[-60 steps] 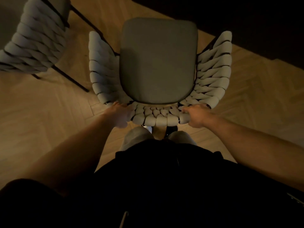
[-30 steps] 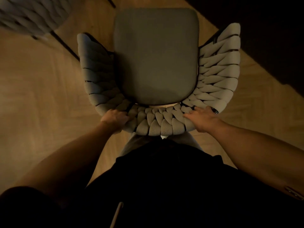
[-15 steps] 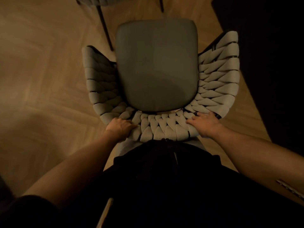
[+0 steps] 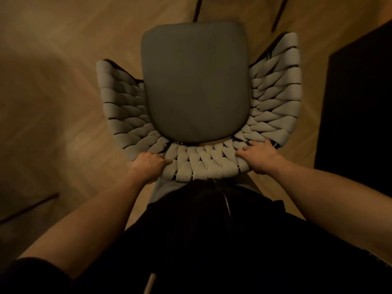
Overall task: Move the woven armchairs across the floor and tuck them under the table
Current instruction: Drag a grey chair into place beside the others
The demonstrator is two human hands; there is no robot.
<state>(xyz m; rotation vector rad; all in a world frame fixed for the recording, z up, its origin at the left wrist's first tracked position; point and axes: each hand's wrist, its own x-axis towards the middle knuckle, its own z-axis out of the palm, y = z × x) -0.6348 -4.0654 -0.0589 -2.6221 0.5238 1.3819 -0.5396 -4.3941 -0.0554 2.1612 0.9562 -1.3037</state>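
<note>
The woven armchair stands on the wooden floor right in front of the person, seen from above; its legs are hidden beneath the seat cushion. The left hand and right hand each have a closed grip on the top rim of the woven backrest, fingers curled over it. Dim light blurs the floor. A dark mass at the right is too murky to identify. Two thin dark legs beyond the chair are cut off by the top edge.
</note>
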